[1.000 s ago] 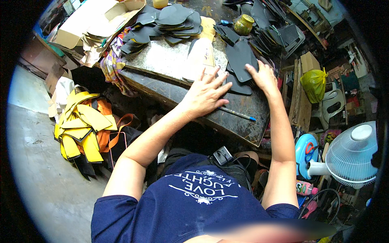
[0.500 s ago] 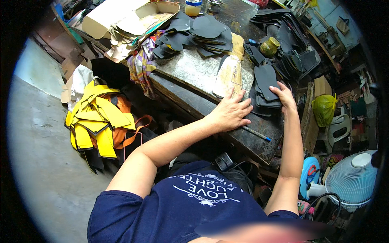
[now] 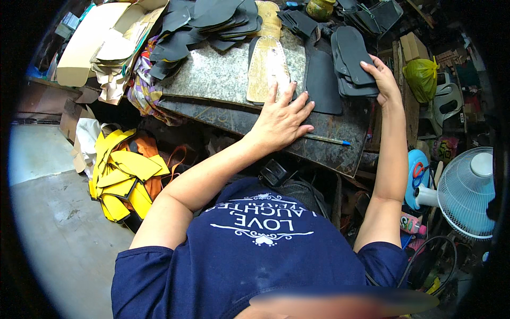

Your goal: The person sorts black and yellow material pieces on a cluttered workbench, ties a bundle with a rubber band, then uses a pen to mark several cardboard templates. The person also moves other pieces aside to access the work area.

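My left hand (image 3: 281, 116) lies flat near the front edge of the dark worktable (image 3: 212, 118), fingers spread. Its fingertips rest at the lower end of a tan sole-shaped pattern (image 3: 267, 66). A pen with a blue end (image 3: 328, 139) lies by the thumb. At the right, my right hand (image 3: 384, 80) grips the edge of a stack of black sole-shaped pieces (image 3: 355, 57), thumb on top; its other fingers are partly hidden. Between the hands lies a longer black cut piece (image 3: 323, 85), apart from that stack.
More black cut pieces (image 3: 220, 18) are heaped on a speckled slab (image 3: 207, 74). An open cardboard box (image 3: 93, 40) stands far left. Yellow strips (image 3: 125, 170) hang in a pile below left. A fan (image 3: 462, 186) and a yellow-green bag (image 3: 421, 80) are at right.
The right hand has shifted the stack of black sole pieces to the right, baring the longer black piece. The left hand stays spread on the table. The view has tilted lower.
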`<control>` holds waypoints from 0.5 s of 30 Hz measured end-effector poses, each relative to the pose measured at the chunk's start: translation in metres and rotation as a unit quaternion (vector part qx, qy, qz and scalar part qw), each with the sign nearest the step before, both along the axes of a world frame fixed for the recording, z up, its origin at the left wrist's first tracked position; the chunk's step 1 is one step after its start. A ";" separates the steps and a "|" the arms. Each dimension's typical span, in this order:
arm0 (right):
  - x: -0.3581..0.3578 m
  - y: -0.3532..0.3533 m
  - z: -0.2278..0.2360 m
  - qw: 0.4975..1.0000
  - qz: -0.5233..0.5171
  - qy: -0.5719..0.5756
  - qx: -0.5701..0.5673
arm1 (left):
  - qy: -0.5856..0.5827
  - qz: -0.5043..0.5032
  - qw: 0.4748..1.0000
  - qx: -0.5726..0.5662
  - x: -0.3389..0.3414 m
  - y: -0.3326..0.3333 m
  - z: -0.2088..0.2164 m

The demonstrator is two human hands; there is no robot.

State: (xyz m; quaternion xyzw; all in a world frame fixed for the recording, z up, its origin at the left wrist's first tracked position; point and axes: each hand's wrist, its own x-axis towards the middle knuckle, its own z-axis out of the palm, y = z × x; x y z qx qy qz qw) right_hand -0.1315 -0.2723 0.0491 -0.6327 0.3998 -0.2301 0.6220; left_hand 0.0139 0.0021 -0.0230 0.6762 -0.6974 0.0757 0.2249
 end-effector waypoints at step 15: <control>0.009 0.082 -0.004 0.991 0.090 0.094 -0.015 | 0.010 -0.015 1.000 -0.001 0.002 0.001 0.001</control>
